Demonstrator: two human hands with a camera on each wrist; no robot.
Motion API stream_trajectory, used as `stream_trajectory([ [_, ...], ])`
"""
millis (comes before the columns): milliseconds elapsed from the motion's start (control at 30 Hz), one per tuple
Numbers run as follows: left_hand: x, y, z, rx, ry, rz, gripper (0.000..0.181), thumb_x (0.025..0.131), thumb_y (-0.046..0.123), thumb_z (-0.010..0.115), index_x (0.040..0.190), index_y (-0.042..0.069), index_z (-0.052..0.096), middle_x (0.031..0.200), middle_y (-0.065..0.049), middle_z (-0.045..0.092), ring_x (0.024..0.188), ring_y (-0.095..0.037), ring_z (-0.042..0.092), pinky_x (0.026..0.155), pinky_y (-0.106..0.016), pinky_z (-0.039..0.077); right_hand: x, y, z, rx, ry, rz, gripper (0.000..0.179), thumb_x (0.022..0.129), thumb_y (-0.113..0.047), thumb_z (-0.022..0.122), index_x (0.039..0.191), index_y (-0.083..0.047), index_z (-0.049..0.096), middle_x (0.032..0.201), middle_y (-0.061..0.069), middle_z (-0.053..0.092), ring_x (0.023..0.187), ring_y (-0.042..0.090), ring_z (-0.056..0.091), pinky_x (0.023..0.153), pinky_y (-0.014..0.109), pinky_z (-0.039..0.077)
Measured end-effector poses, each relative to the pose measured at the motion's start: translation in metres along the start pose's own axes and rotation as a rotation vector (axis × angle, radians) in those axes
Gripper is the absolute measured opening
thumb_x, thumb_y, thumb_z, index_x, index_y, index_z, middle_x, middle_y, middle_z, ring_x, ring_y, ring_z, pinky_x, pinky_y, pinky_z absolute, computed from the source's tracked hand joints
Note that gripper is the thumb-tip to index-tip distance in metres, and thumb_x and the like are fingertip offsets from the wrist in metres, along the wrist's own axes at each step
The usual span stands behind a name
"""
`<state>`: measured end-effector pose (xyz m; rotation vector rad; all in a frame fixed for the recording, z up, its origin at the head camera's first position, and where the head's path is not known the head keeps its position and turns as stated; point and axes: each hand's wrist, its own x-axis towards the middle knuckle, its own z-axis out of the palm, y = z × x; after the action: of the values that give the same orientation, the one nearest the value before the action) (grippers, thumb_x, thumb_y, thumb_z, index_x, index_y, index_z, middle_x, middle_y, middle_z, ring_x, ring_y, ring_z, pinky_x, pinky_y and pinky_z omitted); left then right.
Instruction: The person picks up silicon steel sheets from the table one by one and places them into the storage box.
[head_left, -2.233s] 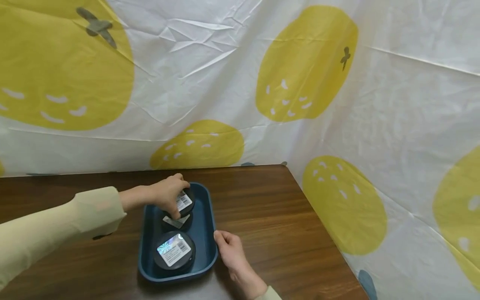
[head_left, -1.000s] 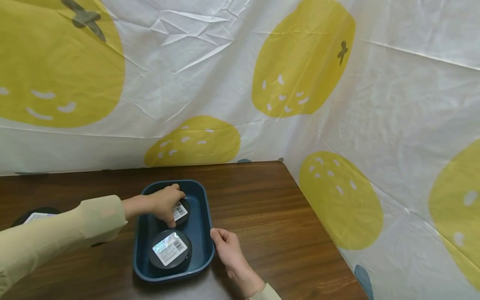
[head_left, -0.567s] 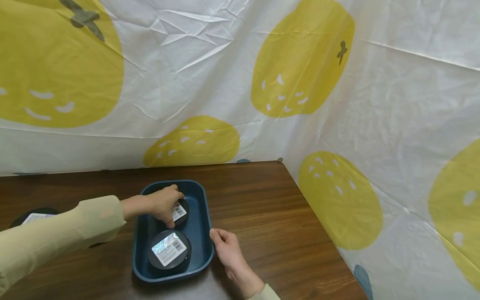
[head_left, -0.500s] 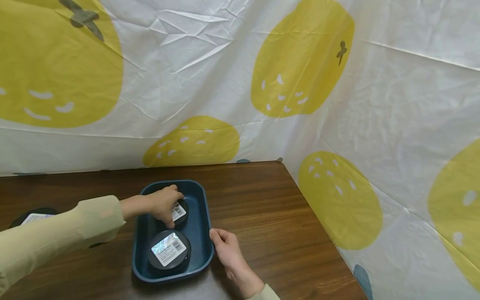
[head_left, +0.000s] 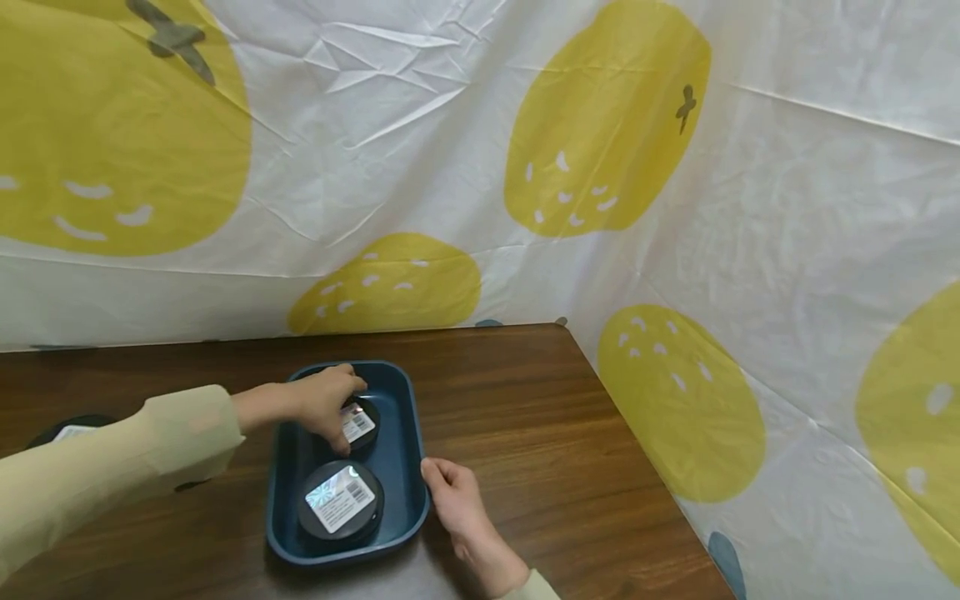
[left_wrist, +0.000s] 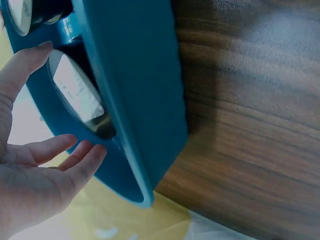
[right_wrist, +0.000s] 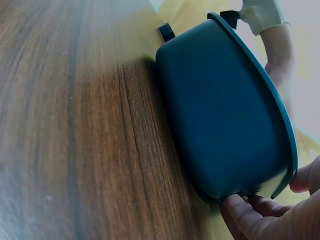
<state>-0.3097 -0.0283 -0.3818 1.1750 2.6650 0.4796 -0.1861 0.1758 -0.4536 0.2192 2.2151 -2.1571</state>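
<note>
A dark blue tray [head_left: 397,492] lies on the table with round black tubs in it, each bearing a white barcode label. My left hand [head_left: 324,405] reaches over the far tub [head_left: 360,423]. In the left wrist view, its thumb and fingers spread on either side of that tub [left_wrist: 77,90] and look apart from it. A second tub [head_left: 341,504] sits at the near end. Whether either is a stack, I cannot tell. My right hand [head_left: 465,508] pinches the tray's right edge between thumb and fingers, as the right wrist view also shows.
Another black tub [head_left: 71,429] with a white label stands on the table at the left, partly hidden by the left sleeve. The wooden table [head_left: 525,417] ends at a white curtain [head_left: 420,167] printed with yellow fruit, at the back and right.
Earlier my left hand gripped a tub above another one; that tub then came down in the tray. The hand has now loosened and shifted slightly left. My right hand stays on the tray.
</note>
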Motion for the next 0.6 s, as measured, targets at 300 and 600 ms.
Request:
stream_trajectory([
  [300,-0.011,-0.002,-0.016,0.035,0.031,0.029,0.082,0.055,0.028,0.088,0.116,-0.014,0.055,0.104,-0.022,0.054,0.095,-0.033,0.053,0.082,-0.042,0.048,0.001,0.003,0.001,0.005,-0.003,-0.013,0.033,0.095,-0.014,0.051,0.105,0.016,0.061,0.071,-0.003,0.055,0.065,0.007,0.049,0.06,0.019,0.04],
  [600,-0.028,-0.01,-0.031,0.027,0.071,0.026,0.081,0.054,0.028,0.088,0.116,-0.013,0.056,0.101,-0.02,0.056,0.094,-0.034,0.053,0.08,-0.044,0.049,0.001,0.001,0.002,-0.008,-0.004,-0.015,0.033,0.095,-0.014,0.05,0.103,0.017,0.06,0.062,-0.005,0.046,0.056,0.005,0.04,0.053,0.018,0.033],
])
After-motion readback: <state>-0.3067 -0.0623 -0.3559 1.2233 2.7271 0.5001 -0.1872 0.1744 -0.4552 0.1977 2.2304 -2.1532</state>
